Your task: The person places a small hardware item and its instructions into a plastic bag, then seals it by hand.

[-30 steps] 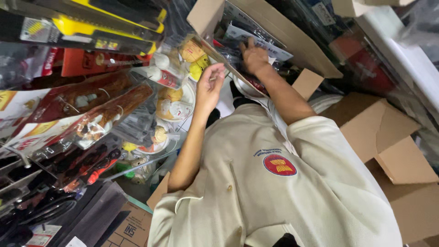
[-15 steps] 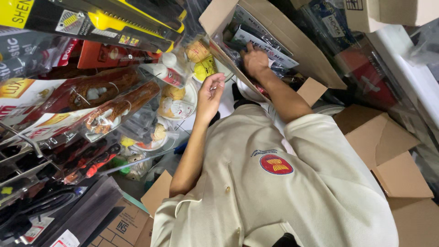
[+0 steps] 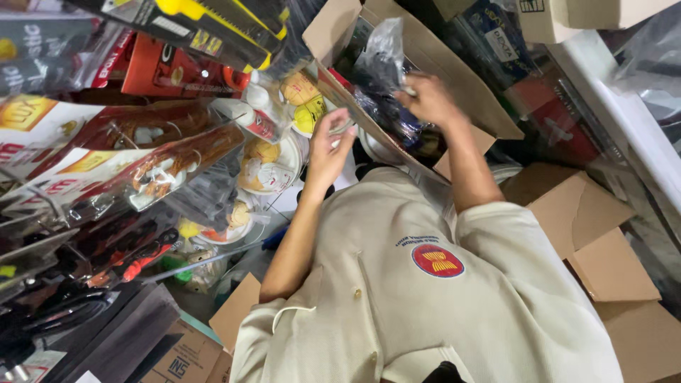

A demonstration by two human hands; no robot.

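My right hand [image 3: 425, 99] reaches into an open cardboard box [image 3: 454, 67] tipped toward me and is shut on a crinkled clear plastic bag [image 3: 383, 53] with dark contents, held above the box's opening. My left hand [image 3: 328, 149] hovers at the box's near flap [image 3: 355, 106], fingers spread and slightly curled, holding nothing that I can see. More dark packed items [image 3: 397, 120] lie inside the box under the bag. My beige short-sleeved shirt [image 3: 425, 305] with a round red badge fills the lower middle.
Racks of packaged goods crowd the left: red and yellow tool packs [image 3: 177, 71], pliers with red handles [image 3: 135, 259], and round packs with yellow contents [image 3: 266, 167]. Flattened and open cardboard boxes [image 3: 603, 248] lie at the right. A white shelf edge [image 3: 624, 120] runs along the right.
My right hand has risen out of the box with the plastic bag in it. My left hand has stayed by the box flap, and the view has shifted slightly.
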